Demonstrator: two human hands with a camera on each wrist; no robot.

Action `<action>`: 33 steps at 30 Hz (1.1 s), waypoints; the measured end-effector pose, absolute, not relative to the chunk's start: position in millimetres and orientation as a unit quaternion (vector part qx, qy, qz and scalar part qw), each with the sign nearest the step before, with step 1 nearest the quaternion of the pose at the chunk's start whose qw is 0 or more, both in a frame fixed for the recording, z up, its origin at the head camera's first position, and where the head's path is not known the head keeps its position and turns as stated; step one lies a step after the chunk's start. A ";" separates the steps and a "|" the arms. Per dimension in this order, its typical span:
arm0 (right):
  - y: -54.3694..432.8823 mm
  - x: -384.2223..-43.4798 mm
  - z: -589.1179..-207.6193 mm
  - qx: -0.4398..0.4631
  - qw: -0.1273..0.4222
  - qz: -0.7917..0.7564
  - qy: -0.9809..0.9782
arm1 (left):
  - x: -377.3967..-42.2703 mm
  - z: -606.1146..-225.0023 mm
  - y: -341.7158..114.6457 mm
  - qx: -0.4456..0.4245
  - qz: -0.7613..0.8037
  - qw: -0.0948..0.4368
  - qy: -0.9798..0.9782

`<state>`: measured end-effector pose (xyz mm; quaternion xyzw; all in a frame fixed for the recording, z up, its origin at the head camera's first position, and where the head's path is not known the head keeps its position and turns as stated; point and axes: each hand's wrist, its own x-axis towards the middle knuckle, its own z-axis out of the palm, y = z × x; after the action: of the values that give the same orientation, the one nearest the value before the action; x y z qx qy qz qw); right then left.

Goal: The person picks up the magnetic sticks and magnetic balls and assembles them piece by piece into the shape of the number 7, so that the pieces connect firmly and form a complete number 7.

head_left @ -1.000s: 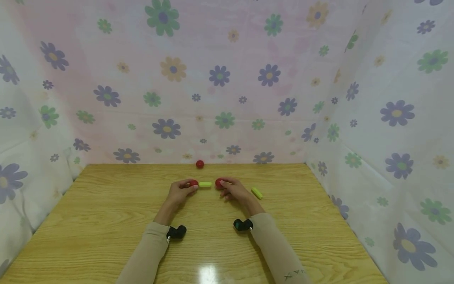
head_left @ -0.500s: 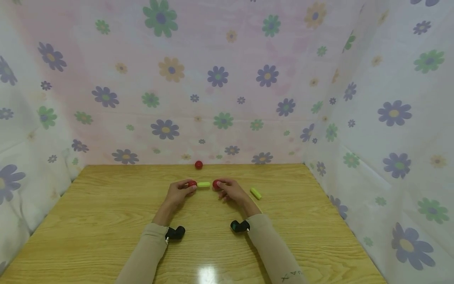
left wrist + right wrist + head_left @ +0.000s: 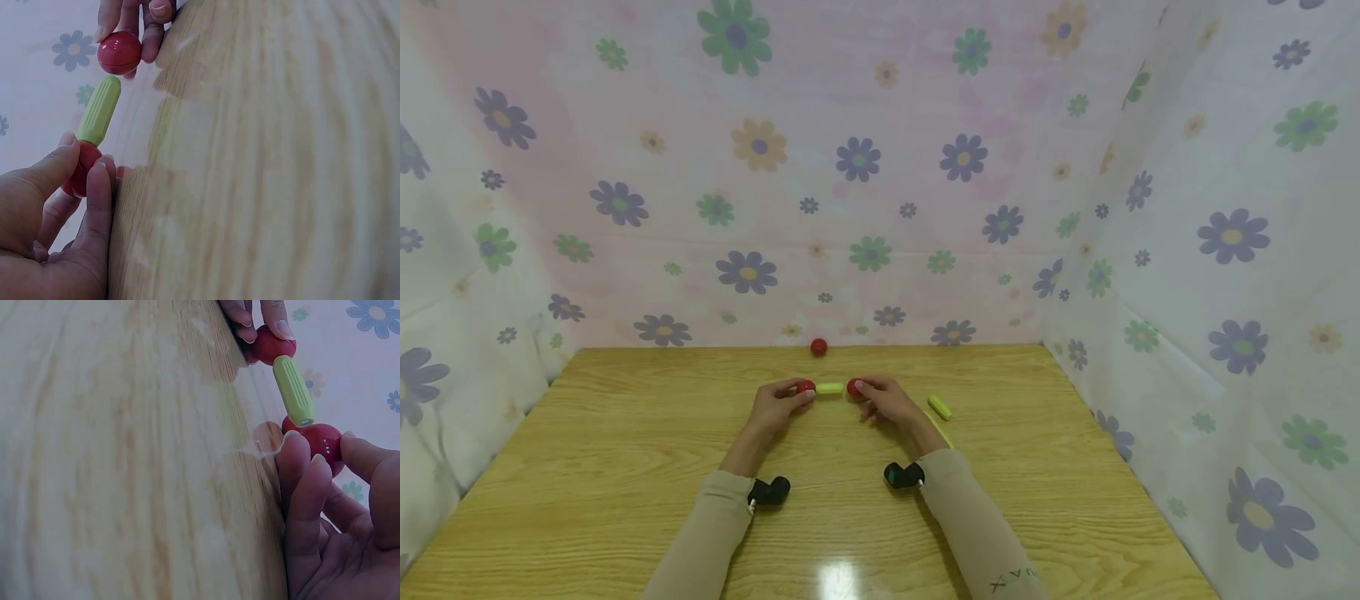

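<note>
My left hand (image 3: 775, 407) pinches a red ball (image 3: 82, 170) between thumb and fingers. From that ball a light-green ribbed rod (image 3: 100, 111) sticks out toward the right hand, its near end right at the ball. My right hand (image 3: 889, 402) holds a second red ball (image 3: 323, 445) by thumb and fingertips, facing the rod's free end. In the left wrist view a narrow gap shows between this ball (image 3: 119, 53) and the rod tip. The rod's end face, seen in the right wrist view, has a small shiny dot (image 3: 305, 422). Both hands are low over the wooden table (image 3: 842, 467).
A third red ball (image 3: 818, 347) sits at the table's back edge. To the right of the right hand lies another green rod (image 3: 939, 407), and a further yellow-green rod (image 3: 942, 432) shows partly beside the right wrist. Flower-patterned cloth (image 3: 820, 225) hangs behind and at both sides.
My right hand has shifted slightly left with its ball, narrowing the gap to the rod. The yellow-green rod beside the right wrist has come into view. The left hand keeps its grip.
</note>
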<state>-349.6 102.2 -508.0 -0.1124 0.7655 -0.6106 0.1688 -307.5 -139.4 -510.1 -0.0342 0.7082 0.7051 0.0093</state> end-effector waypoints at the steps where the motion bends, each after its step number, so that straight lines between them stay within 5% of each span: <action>1: 102.1 -349.5 -508.0 -0.110 0.170 -0.610 0.766 | -307.7 -510.3 -139.4 -0.035 0.705 0.010 0.708; 33: 99.3 -348.9 -500.6 -0.093 0.179 -0.582 0.788 | -310.4 -511.3 -139.2 -0.051 0.707 0.016 0.705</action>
<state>-348.9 99.3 -500.6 -0.0927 0.7877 -0.5822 0.1788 -310.4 -139.2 -511.3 -0.0510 0.7048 0.7074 0.0163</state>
